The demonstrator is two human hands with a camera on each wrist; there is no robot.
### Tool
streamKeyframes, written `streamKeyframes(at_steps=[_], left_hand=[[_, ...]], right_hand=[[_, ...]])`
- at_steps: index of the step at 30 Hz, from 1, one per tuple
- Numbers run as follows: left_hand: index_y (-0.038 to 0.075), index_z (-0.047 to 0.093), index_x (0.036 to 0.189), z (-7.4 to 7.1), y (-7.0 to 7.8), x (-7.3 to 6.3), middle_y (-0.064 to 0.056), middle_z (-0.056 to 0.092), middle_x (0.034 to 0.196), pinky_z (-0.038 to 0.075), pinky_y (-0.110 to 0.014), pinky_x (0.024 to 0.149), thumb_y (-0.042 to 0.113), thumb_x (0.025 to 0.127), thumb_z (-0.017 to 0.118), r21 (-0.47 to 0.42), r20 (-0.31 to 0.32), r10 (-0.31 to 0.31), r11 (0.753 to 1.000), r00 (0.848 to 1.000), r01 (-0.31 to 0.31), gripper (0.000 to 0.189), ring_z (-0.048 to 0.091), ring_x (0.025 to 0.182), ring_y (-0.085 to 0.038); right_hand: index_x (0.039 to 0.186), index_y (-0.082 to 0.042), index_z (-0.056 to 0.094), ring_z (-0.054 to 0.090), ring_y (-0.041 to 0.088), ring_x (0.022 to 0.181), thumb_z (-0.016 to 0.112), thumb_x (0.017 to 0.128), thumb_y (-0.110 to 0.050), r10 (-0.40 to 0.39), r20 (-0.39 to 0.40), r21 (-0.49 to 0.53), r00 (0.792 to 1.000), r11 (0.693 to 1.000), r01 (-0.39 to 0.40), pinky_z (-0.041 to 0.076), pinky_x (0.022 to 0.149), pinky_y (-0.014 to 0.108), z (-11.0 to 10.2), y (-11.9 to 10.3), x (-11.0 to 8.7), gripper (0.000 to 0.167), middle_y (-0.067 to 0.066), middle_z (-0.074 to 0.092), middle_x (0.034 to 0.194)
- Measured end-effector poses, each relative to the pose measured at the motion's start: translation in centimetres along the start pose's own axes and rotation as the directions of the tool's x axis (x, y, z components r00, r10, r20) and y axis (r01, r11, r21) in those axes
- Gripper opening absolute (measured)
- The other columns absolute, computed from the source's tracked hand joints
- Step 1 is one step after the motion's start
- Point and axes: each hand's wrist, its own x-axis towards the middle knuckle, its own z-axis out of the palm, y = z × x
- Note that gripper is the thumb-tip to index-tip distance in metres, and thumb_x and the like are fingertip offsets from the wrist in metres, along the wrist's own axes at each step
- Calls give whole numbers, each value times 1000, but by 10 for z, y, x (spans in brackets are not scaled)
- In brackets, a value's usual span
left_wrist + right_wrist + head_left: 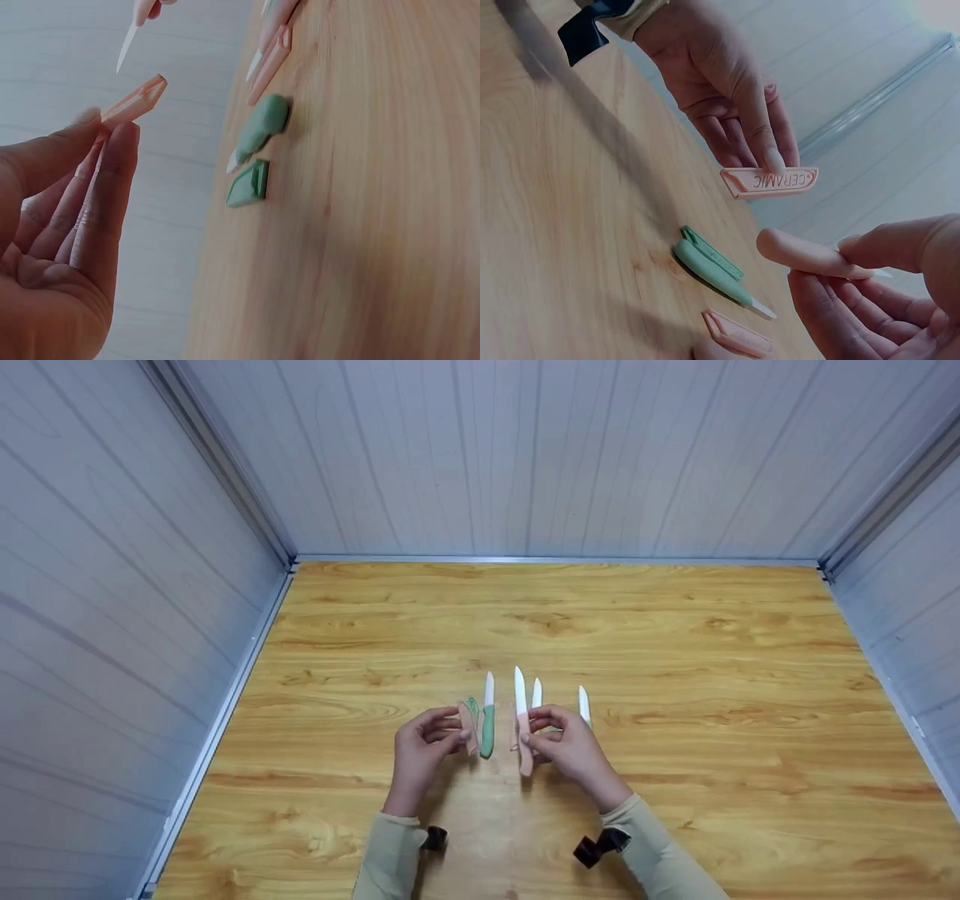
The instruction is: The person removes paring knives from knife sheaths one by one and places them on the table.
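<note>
My left hand (421,750) pinches a pink blade sheath (771,181) between thumb and fingers, raised above the table; the word CERAMIC shows on it in the right wrist view. In my right hand (570,741) is a pink-handled knife (522,712), gripped by the handle, white blade pointing away from me. Between the hands a green-handled knife (487,731) lies on the table, beside a green sheath (247,185). A second pink sheath (739,334) lies near another pink-handled knife, whose white blade (537,691) shows past my right hand; its handle is mostly hidden.
Right of my right hand lies another white-bladed knife (584,702), its handle largely covered by the hand. The wood-grain table (360,645) is bordered by pale panel walls (495,457) at the back and both sides. A dark wrist camera mount (600,846) sits on the right sleeve.
</note>
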Motion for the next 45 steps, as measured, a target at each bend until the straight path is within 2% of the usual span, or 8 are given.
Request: streamKeyframes(at_steps=[3,6,13,20,28,35,45], left_hand=[[-10,62,115,-12,-12,7,-26,66,99,56,-43,71,-4,80,74,-9,-10,-56,998,998,56,37,68,83,-30],[-8,63,115,-22,-19,13,-22,67,98,57,-39,69,-1,80,75,27,-27,-100,995,995,101,38,68,81,-26],[-5,67,110,-41,-24,24,-18,68,93,57,-33,65,0,78,77,139,-63,-116,983,991,124,34,68,78,-23],[-5,68,109,-47,-24,32,-16,67,92,57,-33,64,-4,78,75,150,-79,-218,962,973,227,31,68,72,-23],[-5,69,105,-54,-28,41,-16,68,89,57,-34,62,-4,79,75,178,-93,-215,957,972,229,27,68,71,-22],[-6,70,101,-58,-30,49,-15,69,86,56,-29,61,-3,80,74,248,-110,-192,945,975,214,22,67,70,-19],[-4,71,100,-59,-34,56,-15,70,88,55,-28,62,-1,83,72,278,-149,-231,923,961,265,18,66,75,-17]], right_hand=[[117,9,55,66,21,76,68,84,5,14,13,0,1000,1000,-14,57,61,34,6,1,5,36,18,59,101],[119,9,55,65,21,77,69,83,5,25,29,-3,999,1000,-25,56,60,32,13,0,10,39,18,60,102],[120,9,55,64,20,85,69,83,5,24,63,-57,998,998,-21,55,72,30,30,0,29,40,17,63,103],[119,7,57,67,21,83,70,83,2,45,48,-40,998,998,-43,56,72,34,45,1,40,38,15,63,99],[120,7,57,66,18,76,70,83,2,83,49,-12,995,997,-82,57,68,34,64,-1,51,40,15,61,98],[117,5,60,65,17,75,72,80,2,89,44,-58,995,995,-86,56,68,31,79,2,60,39,12,65,94],[114,1,61,65,19,71,73,80,-3,108,25,-109,994,988,-105,56,65,37,95,6,69,37,9,65,91]])
